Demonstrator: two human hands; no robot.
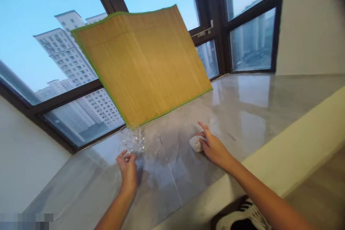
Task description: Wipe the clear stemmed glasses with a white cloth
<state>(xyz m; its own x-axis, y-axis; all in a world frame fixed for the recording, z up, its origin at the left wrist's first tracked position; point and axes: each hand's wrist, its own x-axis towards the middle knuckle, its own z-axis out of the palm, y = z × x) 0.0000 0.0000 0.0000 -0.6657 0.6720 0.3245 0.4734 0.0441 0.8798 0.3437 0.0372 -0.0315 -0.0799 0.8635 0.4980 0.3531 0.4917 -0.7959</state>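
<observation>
My right hand (212, 147) grips a crumpled white cloth or tissue (196, 143) and holds it against the glossy grey sill, its index finger sticking out. Further left, my left hand (127, 169) has its fingers curled together at the near side of a clear, glass-like object (134, 140) with rounded, shiny edges. Its exact kind is hard to make out. Just behind that object is the lower corner of a yellow-brown bamboo-like mat (151, 64) with green edging, which stands leaning against the window.
The marble-like sill (250, 115) has a thin light seam (172, 176) between my hands. Dark window frames (212, 54) rise behind it, with tall buildings outside. A white wall (309, 25) stands at right. Below the sill's front edge a black-and-white shoe (242, 219) shows.
</observation>
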